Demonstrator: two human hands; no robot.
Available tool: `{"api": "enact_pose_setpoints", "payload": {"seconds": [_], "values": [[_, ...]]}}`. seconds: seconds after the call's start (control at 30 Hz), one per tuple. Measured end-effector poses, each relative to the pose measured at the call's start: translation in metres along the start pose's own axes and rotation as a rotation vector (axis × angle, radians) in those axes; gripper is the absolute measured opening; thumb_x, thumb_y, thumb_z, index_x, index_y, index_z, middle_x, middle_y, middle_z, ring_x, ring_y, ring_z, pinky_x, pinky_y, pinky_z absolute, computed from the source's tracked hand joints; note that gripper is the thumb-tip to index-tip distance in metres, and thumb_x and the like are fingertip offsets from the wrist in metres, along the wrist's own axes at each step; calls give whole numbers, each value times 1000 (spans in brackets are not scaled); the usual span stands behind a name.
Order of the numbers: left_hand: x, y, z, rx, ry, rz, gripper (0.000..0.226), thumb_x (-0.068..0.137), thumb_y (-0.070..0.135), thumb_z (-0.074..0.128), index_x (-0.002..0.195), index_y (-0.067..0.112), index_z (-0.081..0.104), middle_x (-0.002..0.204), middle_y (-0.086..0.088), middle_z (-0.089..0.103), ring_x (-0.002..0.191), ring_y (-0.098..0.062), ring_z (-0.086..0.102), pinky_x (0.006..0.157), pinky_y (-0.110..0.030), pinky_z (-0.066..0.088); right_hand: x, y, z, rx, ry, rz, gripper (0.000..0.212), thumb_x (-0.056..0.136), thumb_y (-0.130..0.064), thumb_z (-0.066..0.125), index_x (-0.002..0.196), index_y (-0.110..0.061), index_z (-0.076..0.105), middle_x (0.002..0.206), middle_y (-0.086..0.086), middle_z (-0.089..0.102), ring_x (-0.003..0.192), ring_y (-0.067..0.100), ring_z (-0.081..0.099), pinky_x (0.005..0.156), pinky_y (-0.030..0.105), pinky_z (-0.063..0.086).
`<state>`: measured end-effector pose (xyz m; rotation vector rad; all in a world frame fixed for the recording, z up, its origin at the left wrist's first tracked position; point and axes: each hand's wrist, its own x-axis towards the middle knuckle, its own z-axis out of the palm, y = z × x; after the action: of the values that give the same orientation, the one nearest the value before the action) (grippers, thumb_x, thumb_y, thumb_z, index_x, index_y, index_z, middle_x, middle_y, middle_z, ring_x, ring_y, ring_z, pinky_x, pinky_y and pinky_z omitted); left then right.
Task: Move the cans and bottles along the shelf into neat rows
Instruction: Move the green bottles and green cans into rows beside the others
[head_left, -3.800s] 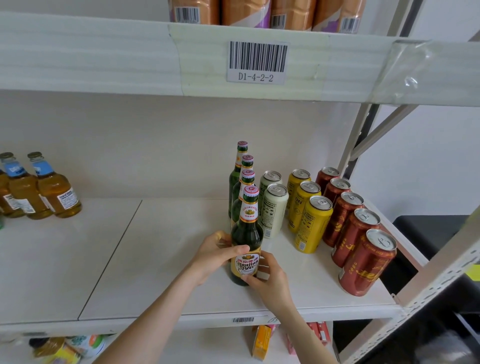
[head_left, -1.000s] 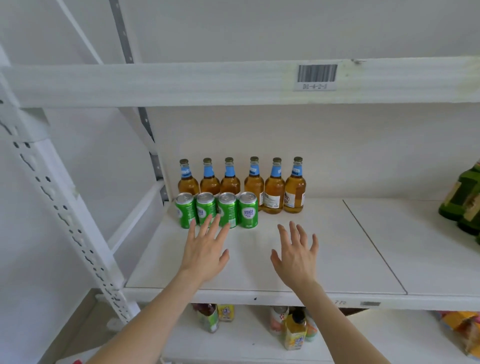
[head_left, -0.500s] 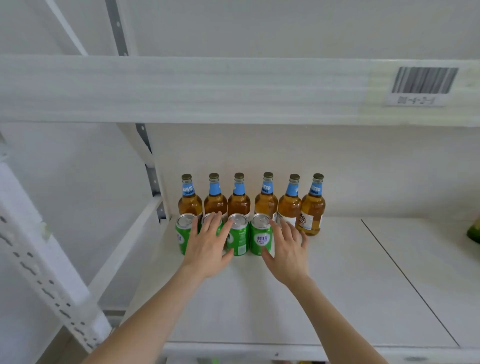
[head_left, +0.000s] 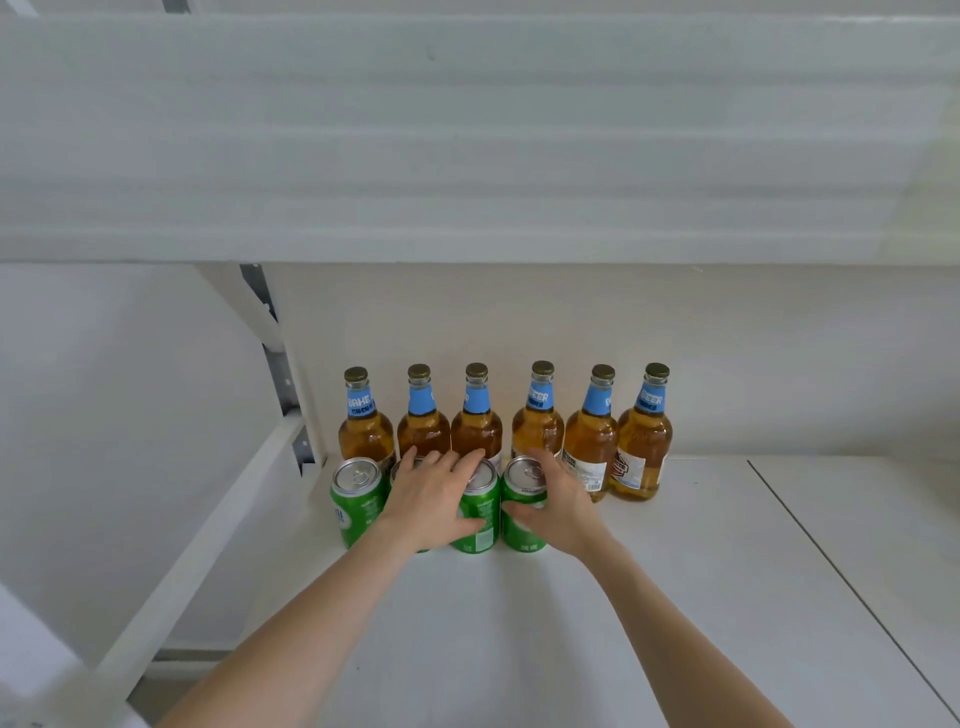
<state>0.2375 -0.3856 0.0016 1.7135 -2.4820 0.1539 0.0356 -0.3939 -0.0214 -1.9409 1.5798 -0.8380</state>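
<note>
Two bare forearms reach in from the near edge over the white shelf (head_left: 519, 649). A seam (head_left: 841, 582) runs across the shelf board to the right of them.

Four green cans (head_left: 358, 512) stand upright in a row, side by side and touching or nearly so. The left hand (head_left: 431, 499) lies over the second can from the left and hides most of it. Its fingers (head_left: 447, 460) are spread and only slightly bent across the can tops, and its thumb rests on the front of the third can (head_left: 480, 535). It looks like a flat press rather than a clasp, though the palm hides what is under it. The right hand (head_left: 563, 506) grips the right-end can (head_left: 522, 501), with the thumb curled across the front and the fingers wrapped round the far side. The left-end can stands free, with neither hand on it.

Just behind the cans, six amber bottles (head_left: 647, 441) with blue neck labels and gold caps stand upright in a row against the back wall. The row runs further right than the cans, so the two right-hand bottles have no can in front of them. The left fingertips reach up to the bottles' lower bodies.

A grey slotted post (head_left: 278, 364) rises at the back left corner. The pale front of the upper shelf (head_left: 467, 156) fills the top of the view.
</note>
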Motion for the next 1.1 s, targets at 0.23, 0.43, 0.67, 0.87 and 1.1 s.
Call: {"api": "enact_pose_setpoints", "payload": {"seconds": [0.23,0.43,0.67,0.87,1.1], "values": [[4,4,-9,-98,-43,2,76,67,59,75,126,32,35,117,8,62,112,-20,57,113,-56,24,-6,1,-4,159,25,62,66,67,-24,85,119,-32,46,112,-12,60,100,6,57,72,8,43],[-11,18,-7,-114,2,36,79,64,53,78,128,28,40,118,3,64,111,-22,60,117,-49,23,-32,2,-11,171,93,107,65,65,-26,87,113,-36,44,103,-19,57,92,3,57,61,5,43],[-39,37,-7,-6,116,121,85,52,44,86,127,25,51,115,0,62,103,-25,60,90,-34,47,-64,2,-21,117,91,116,66,63,-29,87,113,-37,45,102,-16,56,94,6,54,66,6,39],[-71,46,-11,-129,81,16,79,57,50,81,124,28,45,112,6,56,98,-19,59,66,-29,48,-91,0,-26,125,80,153,66,63,-33,86,115,-35,45,107,-11,57,98,10,55,76,21,47],[-111,51,-17,-454,87,-138,72,53,53,83,112,32,47,105,11,59,92,-15,59,72,-33,53,-128,-8,-29,199,158,170,62,64,-28,87,113,-29,49,105,-8,61,97,13,59,71,20,49]]}}
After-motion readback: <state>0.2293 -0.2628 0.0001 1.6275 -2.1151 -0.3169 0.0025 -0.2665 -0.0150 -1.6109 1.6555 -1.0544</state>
